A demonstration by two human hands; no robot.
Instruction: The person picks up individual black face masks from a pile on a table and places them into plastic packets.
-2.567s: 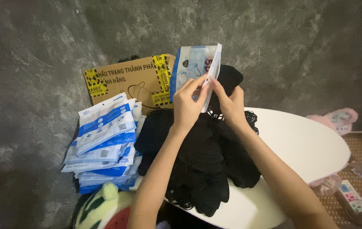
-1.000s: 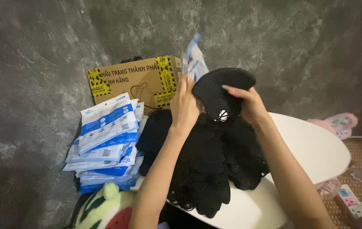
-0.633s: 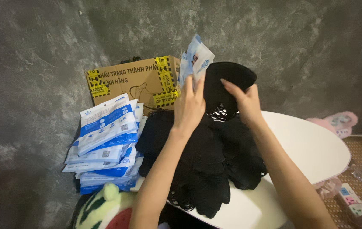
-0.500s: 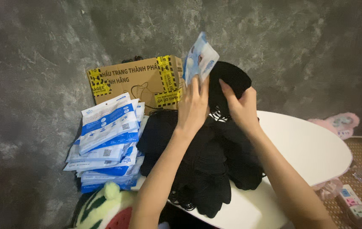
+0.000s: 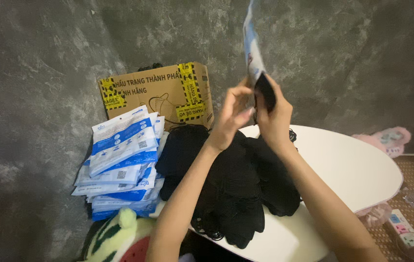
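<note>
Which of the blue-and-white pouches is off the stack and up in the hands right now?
The pouch raised edge-on above the table, pinched by both hands; the rest lie flat in the stack beside the cardboard box.

A white oval table (image 5: 347, 165) carries a heap of black masks (image 5: 231, 184), with stacked blue-and-white packets (image 5: 122, 160) at its left edge.

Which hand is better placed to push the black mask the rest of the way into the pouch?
Right. The right hand already pinches the black fabric mask at the mouth of the blue-and-white plastic pouch; the left hand seems to steady the pouch's edge.
</note>
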